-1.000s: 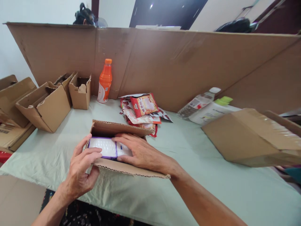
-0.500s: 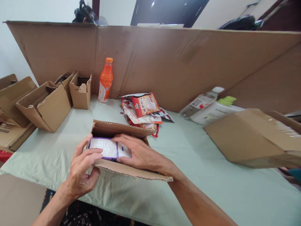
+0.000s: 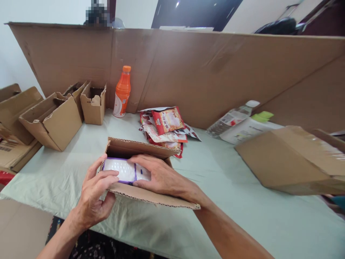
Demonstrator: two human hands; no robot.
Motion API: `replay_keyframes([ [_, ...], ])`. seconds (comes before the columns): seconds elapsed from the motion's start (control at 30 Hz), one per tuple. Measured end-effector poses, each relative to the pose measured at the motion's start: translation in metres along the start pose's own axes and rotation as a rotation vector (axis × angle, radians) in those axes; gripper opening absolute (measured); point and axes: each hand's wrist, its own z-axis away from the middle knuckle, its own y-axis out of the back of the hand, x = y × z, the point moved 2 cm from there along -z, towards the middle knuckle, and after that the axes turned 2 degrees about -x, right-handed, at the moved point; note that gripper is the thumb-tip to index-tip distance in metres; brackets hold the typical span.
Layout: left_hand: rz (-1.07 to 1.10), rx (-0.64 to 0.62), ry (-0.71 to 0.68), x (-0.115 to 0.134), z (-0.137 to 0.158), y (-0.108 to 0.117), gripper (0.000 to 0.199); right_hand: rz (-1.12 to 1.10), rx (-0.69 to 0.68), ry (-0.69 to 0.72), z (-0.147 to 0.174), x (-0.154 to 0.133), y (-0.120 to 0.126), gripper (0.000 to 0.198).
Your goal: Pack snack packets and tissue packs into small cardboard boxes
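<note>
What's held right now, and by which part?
The left hand holds the open box by its left end; the right hand spans the right part of the white package, grip unclear.

orange bottle [image 3: 122, 92]: upright | clear bottle [image 3: 228, 120]: tilted beside green-capped white container [image 3: 242, 131] | cardboard panel [image 3: 188, 72]: behind them

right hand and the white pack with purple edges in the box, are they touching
Touching: the head view shows the right hand laid across the white pack in the open box, thumb and fingers against it.
</note>
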Motion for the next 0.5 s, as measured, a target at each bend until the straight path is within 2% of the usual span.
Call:
replay_keyframes([
  [0.13,-0.002,0.005,-0.002,-0.0009,0.0002,-0.0009,0.048,-0.024,0.013,0.029,0.0010,0.0002,0.0003,0.052],
  [0.37,0.001,0.002,0.009,-0.0026,0.0030,-0.0018,0.050,-0.119,0.101,0.061,0.0038,0.0042,0.0033,0.036],
  [0.5,0.009,-0.004,0.001,-0.0031,0.0033,-0.0019,0.048,-0.115,0.088,0.048,0.0033,0.0049,0.0021,0.036],
])
